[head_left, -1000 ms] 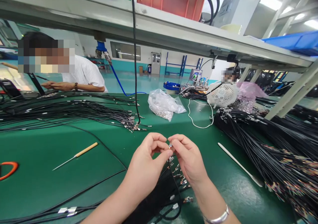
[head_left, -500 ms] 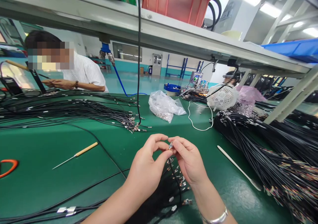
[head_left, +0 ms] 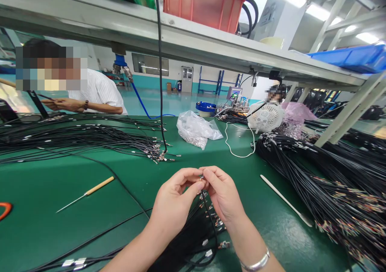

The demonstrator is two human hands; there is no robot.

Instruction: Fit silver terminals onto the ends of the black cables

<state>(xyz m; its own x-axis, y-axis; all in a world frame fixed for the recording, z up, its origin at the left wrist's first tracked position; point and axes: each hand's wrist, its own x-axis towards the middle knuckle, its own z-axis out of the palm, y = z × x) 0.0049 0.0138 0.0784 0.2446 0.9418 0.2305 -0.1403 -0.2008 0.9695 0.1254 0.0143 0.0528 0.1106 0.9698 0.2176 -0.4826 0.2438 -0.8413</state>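
Note:
Above the green table, my left hand (head_left: pixel 173 203) and my right hand (head_left: pixel 223 193) meet at their fingertips. Both pinch a small metal connector (head_left: pixel 202 177) on the end of a black cable (head_left: pixel 213 223), which hangs down between them. My fingers cover most of the connector. Beneath my forearms lies a pile of black cables (head_left: pixel 176 246), several with shiny metal connector ends and small white tags. To the left rests an awl (head_left: pixel 101 185) with a yellow handle. On the right lies a slim white stick-like tool (head_left: pixel 283 197).
A clear bag of small metal parts (head_left: pixel 194 131) sits ahead, with a white fan (head_left: pixel 265 117) right of it. Cable bundles lie at left (head_left: pixel 105 139) and right (head_left: pixel 301 179). A shelf (head_left: pixel 208 43) crosses overhead; a black cord (head_left: pixel 160 83) hangs down. Across the table sits a co-worker (head_left: pixel 99 91).
My hands have closed in around the connector, which is now more covered. The view has shifted slightly, so the surroundings sit a little further left.

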